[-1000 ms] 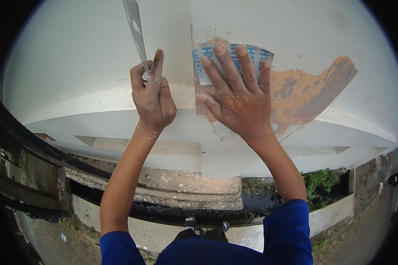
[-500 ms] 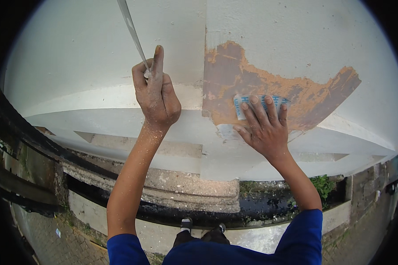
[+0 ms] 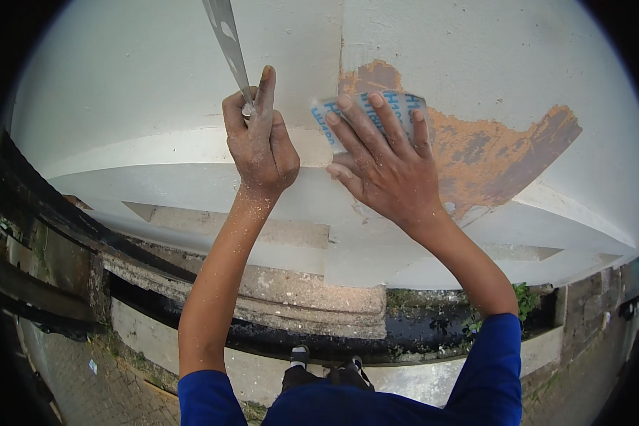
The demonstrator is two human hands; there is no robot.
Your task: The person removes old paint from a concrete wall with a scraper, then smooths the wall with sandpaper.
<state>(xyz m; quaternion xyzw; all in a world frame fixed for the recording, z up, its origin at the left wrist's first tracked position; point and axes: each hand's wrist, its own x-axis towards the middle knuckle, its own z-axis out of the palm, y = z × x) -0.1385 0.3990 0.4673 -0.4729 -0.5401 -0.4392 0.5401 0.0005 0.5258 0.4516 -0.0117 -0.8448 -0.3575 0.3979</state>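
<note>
My right hand (image 3: 390, 160) presses a sheet of sandpaper (image 3: 322, 129), its backing pale with blue print, against the white wall (image 3: 468, 50). The fingers lie spread over the sheet, which covers part of a bare brown and orange patch (image 3: 497, 153) where the paint is gone. To the left, my left hand (image 3: 263, 145) is closed around a flat metal blade that looks like a scraper (image 3: 228, 46), with the index finger stretched out beside it. The scraper points up and toward me; its far end is cut off by the view. Pale dust coats both hands.
Below the wall's curved ledge (image 3: 192, 177) runs a rough stone step (image 3: 298, 291). A dark gutter (image 3: 433, 334) lies under it, with a green plant (image 3: 527, 302) at its right. My feet (image 3: 299, 353) are by a concrete kerb (image 3: 412, 383); paving (image 3: 121, 383) lies at lower left.
My right hand has slid the sandpaper left and up across the patch, exposing more of its right part. My left hand has shifted slightly right with the scraper, whose blade shows broader.
</note>
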